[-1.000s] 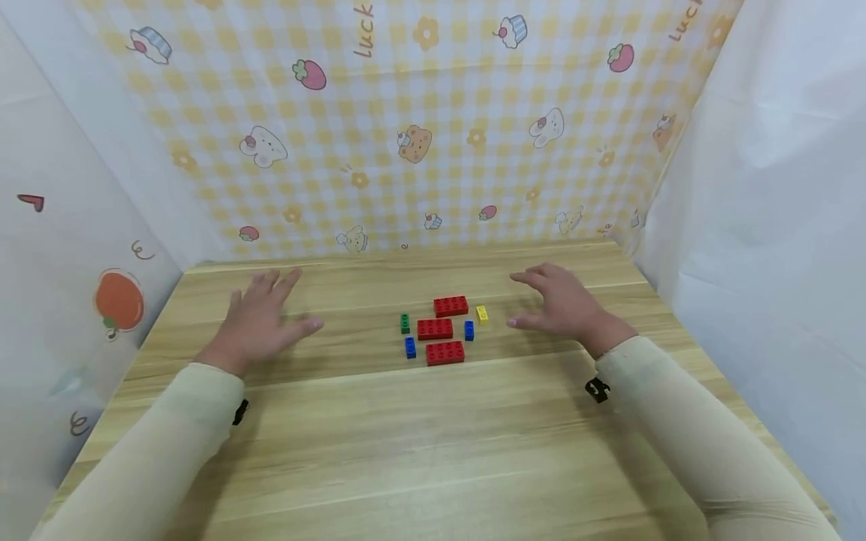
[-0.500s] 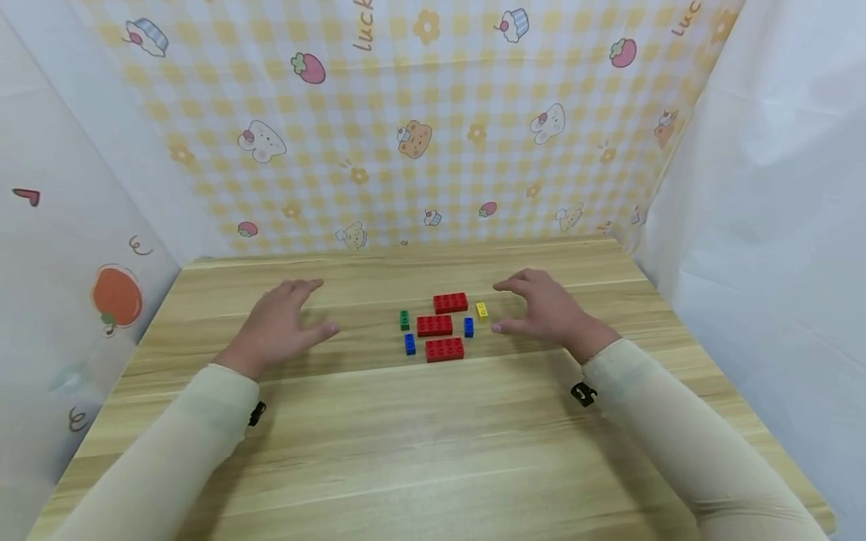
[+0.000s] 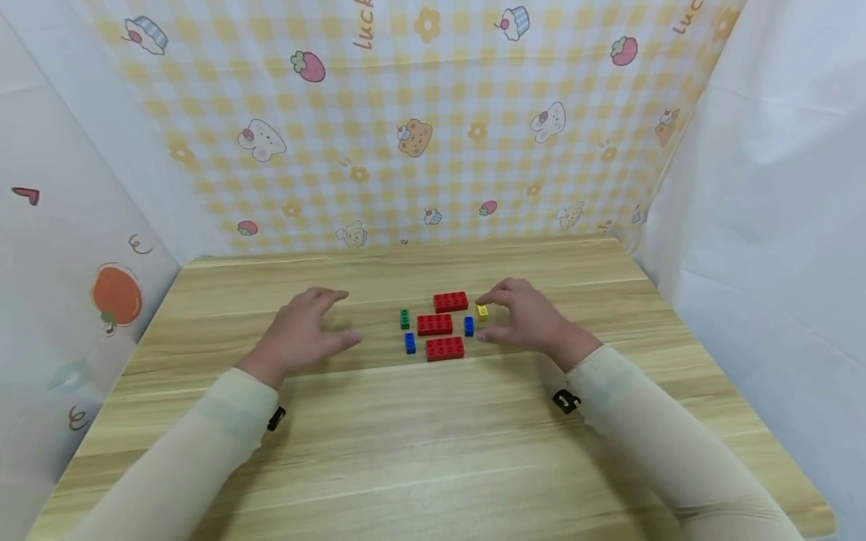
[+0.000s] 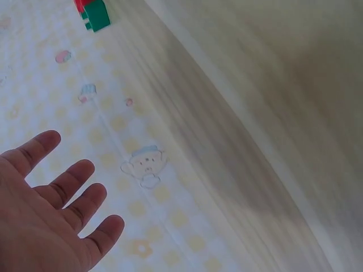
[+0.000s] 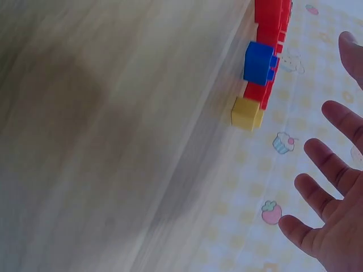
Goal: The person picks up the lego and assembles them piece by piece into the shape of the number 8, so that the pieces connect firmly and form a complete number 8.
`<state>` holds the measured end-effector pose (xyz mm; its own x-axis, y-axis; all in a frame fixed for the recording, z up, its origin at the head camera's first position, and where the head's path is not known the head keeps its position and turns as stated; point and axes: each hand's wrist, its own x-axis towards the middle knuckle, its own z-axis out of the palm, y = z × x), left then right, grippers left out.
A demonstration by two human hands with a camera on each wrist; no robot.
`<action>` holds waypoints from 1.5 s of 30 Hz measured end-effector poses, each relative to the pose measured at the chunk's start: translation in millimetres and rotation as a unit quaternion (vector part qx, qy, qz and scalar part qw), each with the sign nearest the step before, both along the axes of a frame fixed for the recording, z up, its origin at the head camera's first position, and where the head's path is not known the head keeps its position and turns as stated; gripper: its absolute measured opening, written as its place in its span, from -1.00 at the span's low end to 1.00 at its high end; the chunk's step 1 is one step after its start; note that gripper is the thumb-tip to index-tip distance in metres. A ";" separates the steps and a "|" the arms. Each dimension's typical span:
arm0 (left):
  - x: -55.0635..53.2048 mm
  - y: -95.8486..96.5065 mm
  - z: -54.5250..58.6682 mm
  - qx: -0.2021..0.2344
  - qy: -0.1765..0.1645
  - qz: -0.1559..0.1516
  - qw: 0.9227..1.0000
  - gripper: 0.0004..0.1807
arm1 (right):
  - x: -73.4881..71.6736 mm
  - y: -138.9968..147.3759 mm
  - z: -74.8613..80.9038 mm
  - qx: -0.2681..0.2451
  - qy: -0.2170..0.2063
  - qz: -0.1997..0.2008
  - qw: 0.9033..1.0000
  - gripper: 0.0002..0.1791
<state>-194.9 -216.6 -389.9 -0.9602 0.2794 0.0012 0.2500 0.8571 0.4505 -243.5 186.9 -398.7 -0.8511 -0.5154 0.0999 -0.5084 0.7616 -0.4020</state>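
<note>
Three red eight-stud building bricks lie one behind another mid-table: a far one [image 3: 450, 302], a middle one [image 3: 434, 324] and a near one [image 3: 444, 349]. On their left are a small green brick [image 3: 404, 318] and a small blue brick [image 3: 410, 343]. Another small blue brick [image 3: 469, 326] and a yellow brick [image 3: 482, 312] lie to the right. My left hand [image 3: 304, 334], fingers spread and holding nothing, is left of the green brick. My right hand [image 3: 528, 319] holds nothing either; its fingertips overlap the yellow brick in the head view, with the thumb beside the right blue brick.
The bricks lie on a wood-grain table [image 3: 406, 451]. A yellow checked cloth [image 3: 433, 113] with cartoon prints hangs behind its far edge. White sheets stand on the left [image 3: 61, 150] and right [image 3: 778, 210] sides.
Both hands have moved inward toward the bricks, the left one rightward and the right one leftward. The bricks have stayed in place.
</note>
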 end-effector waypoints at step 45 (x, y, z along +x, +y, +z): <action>-4.7 59.4 -19.3 -0.020 0.006 -0.058 0.998 -0.16 | 3.0 -51.3 -6.9 0.148 -0.039 0.025 0.988 -0.69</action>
